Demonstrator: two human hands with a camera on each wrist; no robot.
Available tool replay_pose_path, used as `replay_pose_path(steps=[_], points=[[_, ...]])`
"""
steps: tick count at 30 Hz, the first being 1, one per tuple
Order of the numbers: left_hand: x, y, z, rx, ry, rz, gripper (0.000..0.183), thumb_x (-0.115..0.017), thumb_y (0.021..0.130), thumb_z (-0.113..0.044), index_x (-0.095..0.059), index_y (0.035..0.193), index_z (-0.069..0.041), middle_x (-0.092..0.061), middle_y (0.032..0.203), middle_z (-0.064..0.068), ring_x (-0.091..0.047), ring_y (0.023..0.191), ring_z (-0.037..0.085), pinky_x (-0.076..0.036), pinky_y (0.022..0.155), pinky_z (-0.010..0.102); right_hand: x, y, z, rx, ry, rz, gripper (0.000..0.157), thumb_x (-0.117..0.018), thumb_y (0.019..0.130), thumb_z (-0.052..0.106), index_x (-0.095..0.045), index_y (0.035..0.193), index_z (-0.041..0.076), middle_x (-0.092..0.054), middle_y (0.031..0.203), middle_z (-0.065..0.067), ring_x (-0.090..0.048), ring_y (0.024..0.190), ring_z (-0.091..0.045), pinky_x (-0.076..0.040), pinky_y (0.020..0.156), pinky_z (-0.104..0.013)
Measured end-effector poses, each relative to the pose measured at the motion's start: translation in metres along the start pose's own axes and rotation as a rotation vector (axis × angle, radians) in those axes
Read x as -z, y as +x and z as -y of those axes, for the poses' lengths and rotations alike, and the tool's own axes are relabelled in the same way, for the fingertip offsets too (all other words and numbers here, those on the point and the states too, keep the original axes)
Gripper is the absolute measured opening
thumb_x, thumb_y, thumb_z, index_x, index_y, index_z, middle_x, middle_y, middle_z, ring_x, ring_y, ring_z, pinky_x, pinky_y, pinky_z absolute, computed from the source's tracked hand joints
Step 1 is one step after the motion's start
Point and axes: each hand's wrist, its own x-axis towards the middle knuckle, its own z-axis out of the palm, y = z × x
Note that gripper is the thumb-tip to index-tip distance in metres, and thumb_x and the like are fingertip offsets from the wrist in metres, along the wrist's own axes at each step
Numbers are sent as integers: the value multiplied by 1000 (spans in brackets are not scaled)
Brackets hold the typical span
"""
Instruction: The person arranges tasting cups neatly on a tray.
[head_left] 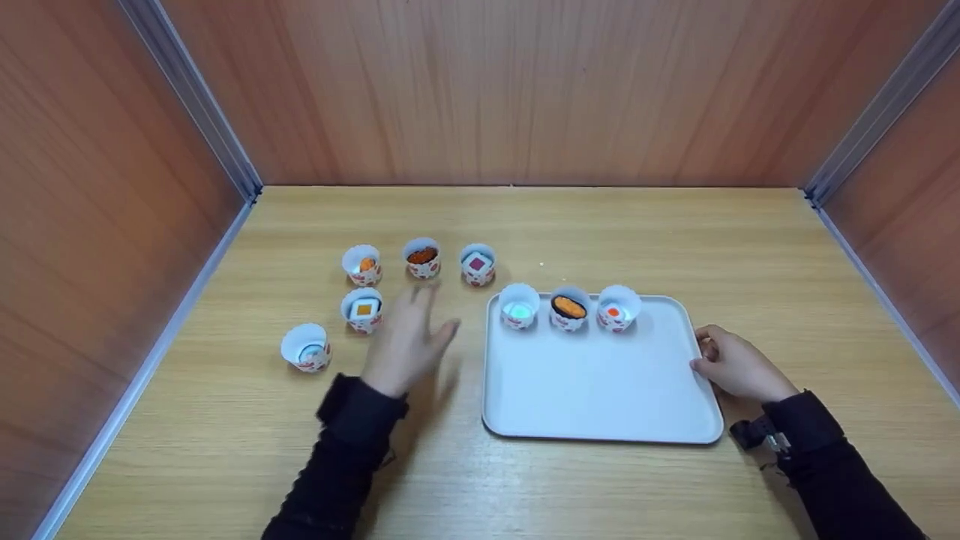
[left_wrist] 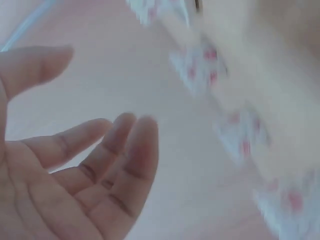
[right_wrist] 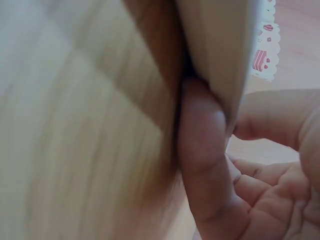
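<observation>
My left hand [head_left: 405,341] hovers over the table just right of the paper cups, fingers spread and holding nothing; the left wrist view shows its bare palm. Closest to its fingertips are a cup with reddish-brown filling [head_left: 422,258] and a cup with a yellow-centred white square [head_left: 363,310]. My right hand [head_left: 739,364] pinches the right rim of a white tray [head_left: 600,390], one finger tucked beneath the edge and the thumb above. Along the tray's back edge stand a cup with pale green inside [head_left: 519,306], an orange-topped cup [head_left: 568,308] and a cup with a red-orange dot [head_left: 618,308].
Left of the tray stand a cup with an orange piece [head_left: 362,265], one with a purple diamond on white [head_left: 478,265], and one with pale contents [head_left: 306,348]. Wooden panels enclose the table [head_left: 675,240] at the back [head_left: 510,90], left and right.
</observation>
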Motion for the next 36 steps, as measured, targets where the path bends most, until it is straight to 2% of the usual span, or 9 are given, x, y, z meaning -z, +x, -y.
replay_pose_path(steps=[3,5,10,14,17,22,25,29,36], points=[[21,-6,19,-19,41,-67,73,-78,82,-26,-46,141,0,-50,136,27,-51,122,42,-43,103,53,0,0,0,7,13,3,49,-57,93,9,-39,133,-15,-52,79,-6,-51,61,-16,-42,52,-25],[34,-10,34,7,75,-68,85,-81,79,-29,-38,146,1,-40,144,30,-40,132,46,-33,110,58,0,0,0,9,18,3,49,-57,93,9,-39,133,-15,-52,79,-6,-51,62,-16,-43,52,-26],[63,-21,73,179,90,-4,114,-84,73,-40,-14,157,-7,-6,160,30,-4,145,54,-6,113,71,0,0,-1,-7,20,13,50,-56,93,9,-38,134,-14,-52,80,-7,-53,62,-17,-45,52,-27],[76,-27,99,324,61,88,121,-83,74,-41,-2,158,-13,7,161,29,7,143,59,-7,106,78,1,0,-2,-13,15,12,50,-55,94,9,-38,135,-13,-51,81,-7,-52,62,-17,-44,52,-27],[79,-31,113,396,44,182,118,-81,77,-36,1,158,-10,8,159,32,2,141,61,-17,105,77,1,0,-2,-1,20,10,49,-55,94,8,-38,135,-13,-51,80,-7,-51,62,-17,-44,52,-26],[77,-34,128,442,12,280,98,-74,83,-29,-14,154,4,-16,151,40,-31,131,58,-35,102,68,0,1,-1,15,47,16,49,-55,94,7,-37,134,-14,-50,80,-6,-51,61,-17,-44,51,-27],[74,-35,132,454,6,294,84,-69,86,-24,-25,149,8,-32,142,39,-43,123,52,-39,100,63,-1,1,-1,7,51,16,49,-56,94,8,-38,134,-13,-51,80,-7,-51,61,-17,-45,51,-27],[73,-35,133,448,17,288,73,-68,86,-20,-34,143,10,-44,133,36,-48,118,48,-41,98,61,-1,2,-1,5,44,14,49,-56,93,8,-38,134,-13,-52,81,-7,-51,63,-17,-44,52,-27],[79,-35,121,418,21,280,68,-69,86,-19,-39,138,11,-50,126,34,-51,112,44,-44,93,58,0,1,-1,9,44,6,47,-56,93,6,-39,132,-13,-52,79,-6,-51,62,-16,-43,51,-26]])
